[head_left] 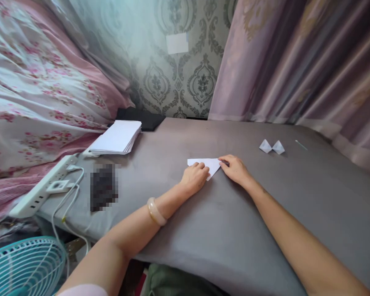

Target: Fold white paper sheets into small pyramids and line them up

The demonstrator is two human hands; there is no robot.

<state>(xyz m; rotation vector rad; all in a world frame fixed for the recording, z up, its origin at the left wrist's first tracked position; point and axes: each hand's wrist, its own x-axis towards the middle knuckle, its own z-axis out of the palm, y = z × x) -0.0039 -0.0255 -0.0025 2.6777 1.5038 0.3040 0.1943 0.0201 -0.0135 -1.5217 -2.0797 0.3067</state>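
A white sheet of folded paper point(214, 165) lies on the grey-covered table, its outline roughly a triangle with a straight far edge. My left hand point(196, 177) rests on the paper with its fingers curled together and pressed down on it, hiding part of the near side. At the paper's right corner, my right hand point(235, 167) pinches the edge between thumb and fingers. Farther right stands a small folded paper piece point(272, 146) with two pointed halves, apart from both hands.
A stack of white paper point(118, 137) sits at the back left beside a black cloth-like item point(144, 119). A power strip point(44, 187) with cables lies along the left edge, near a blurred dark object point(104, 188). A thin stick point(301, 144) lies far right. A blue fan point(24, 267) stands lower left.
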